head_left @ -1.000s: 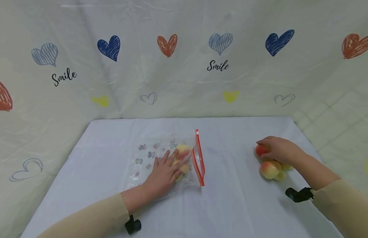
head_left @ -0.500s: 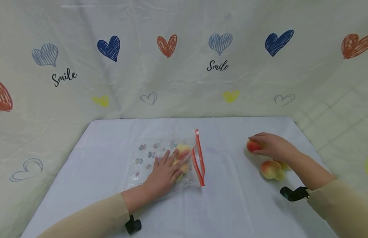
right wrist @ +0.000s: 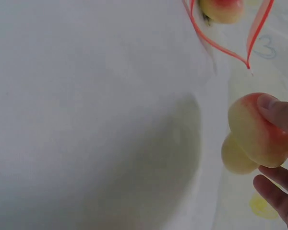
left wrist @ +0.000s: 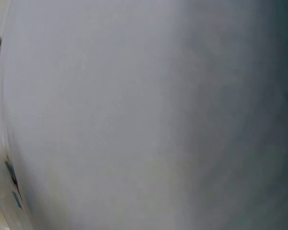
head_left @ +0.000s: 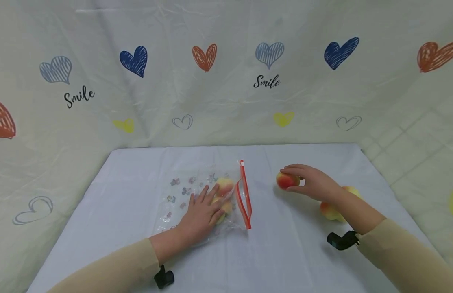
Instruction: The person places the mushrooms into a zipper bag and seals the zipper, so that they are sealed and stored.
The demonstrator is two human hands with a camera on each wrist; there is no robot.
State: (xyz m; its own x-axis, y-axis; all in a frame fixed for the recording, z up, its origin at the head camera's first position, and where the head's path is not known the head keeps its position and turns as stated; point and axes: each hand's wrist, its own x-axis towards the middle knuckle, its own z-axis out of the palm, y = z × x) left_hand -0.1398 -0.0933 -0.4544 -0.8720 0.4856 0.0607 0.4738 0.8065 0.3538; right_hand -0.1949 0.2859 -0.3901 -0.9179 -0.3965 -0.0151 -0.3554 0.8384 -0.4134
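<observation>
My left hand (head_left: 199, 217) rests with spread fingers on a clear zip bag (head_left: 182, 203) printed with small figures. Two red-and-yellow peaches (head_left: 225, 186) lie inside, partly under the fingers. The bag's red zip mouth (head_left: 248, 203) stands parted and faces right. In my right hand (head_left: 316, 183) is another peach (head_left: 286, 180), gripped between thumb and fingers above the cloth, to the right of the bag mouth. The right wrist view shows the thumb on the red side of this peach (right wrist: 257, 129), with a smaller pale lobe below it.
More peaches (head_left: 329, 211) lie at the right of the white-clothed table (head_left: 277, 244), partly hidden behind the right forearm. A pale curtain (head_left: 226, 89) with printed hearts hangs behind the table's far edge.
My right hand has carried the peach leftward from the group at the right, toward the bag mouth. The left hand and the bag have stayed in place.
</observation>
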